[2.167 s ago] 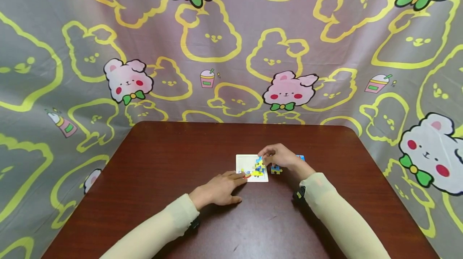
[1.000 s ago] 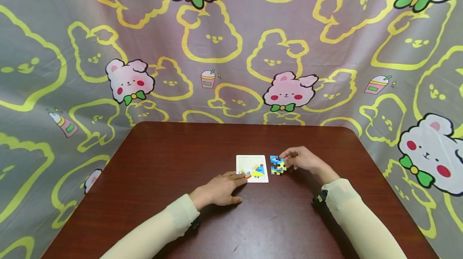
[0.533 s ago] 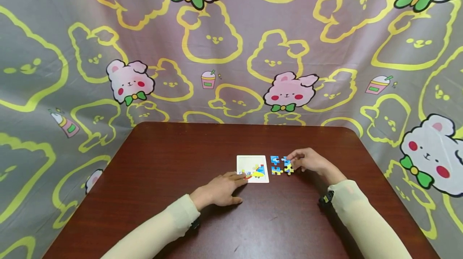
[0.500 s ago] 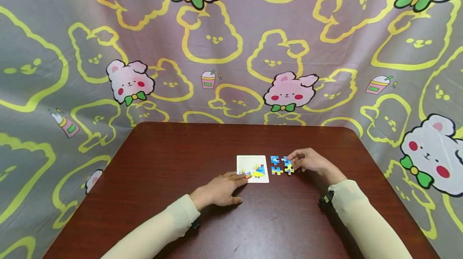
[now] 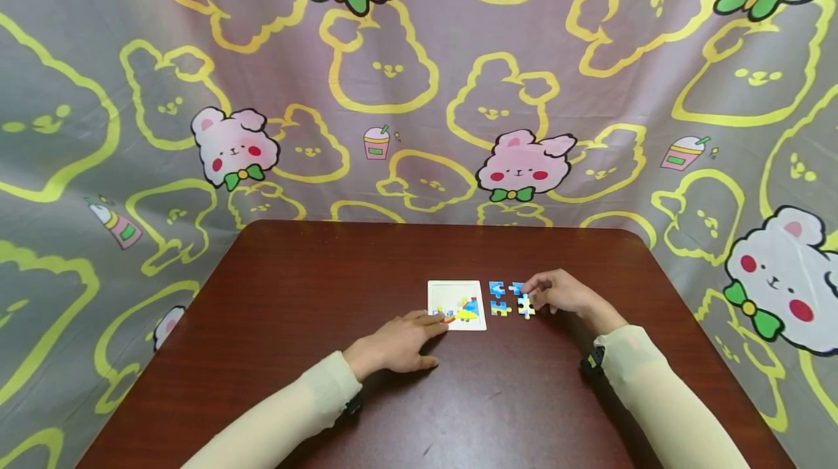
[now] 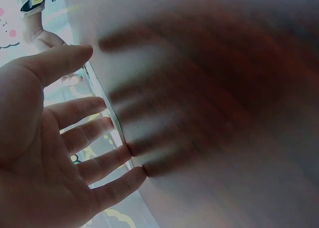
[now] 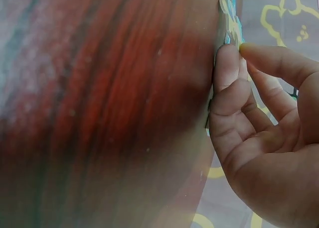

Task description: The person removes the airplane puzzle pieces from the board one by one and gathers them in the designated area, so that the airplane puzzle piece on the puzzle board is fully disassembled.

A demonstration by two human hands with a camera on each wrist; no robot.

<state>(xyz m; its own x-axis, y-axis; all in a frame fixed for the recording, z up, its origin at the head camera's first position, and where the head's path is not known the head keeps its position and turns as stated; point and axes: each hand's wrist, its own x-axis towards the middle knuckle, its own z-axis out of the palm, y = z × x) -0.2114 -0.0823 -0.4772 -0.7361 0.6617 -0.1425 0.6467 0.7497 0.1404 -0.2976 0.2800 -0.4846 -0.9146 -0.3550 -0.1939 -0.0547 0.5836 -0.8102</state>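
Observation:
My left hand [image 5: 398, 342] lies with its fingers extended, the fingertips resting on the lower left part of a small square puzzle tray [image 5: 454, 283]. A yellow and blue printed section shows along the tray's lower right. To the right of the tray, my right hand [image 5: 561, 293] pinches a yellow and blue puzzle piece [image 5: 526, 307] between thumb and index finger; in the right wrist view the fingertips meet on its edge. Beside it lie a blue puzzle piece [image 5: 497, 289], another blue piece [image 5: 516, 287] partly behind the fingers, and a blue and yellow piece [image 5: 500, 308].
The dark reddish-brown table [image 5: 327, 273] has rounded far corners. Behind and beside it hangs a grey curtain [image 5: 419, 40] printed with cartoon animals. Both wrists carry black bands, such as the right wristband [image 5: 593, 360].
My right hand has drawn back from above the tray to its right side. Puzzle pieces now lie there, spread apart, and the pinched one has shifted right. My left hand stays put.

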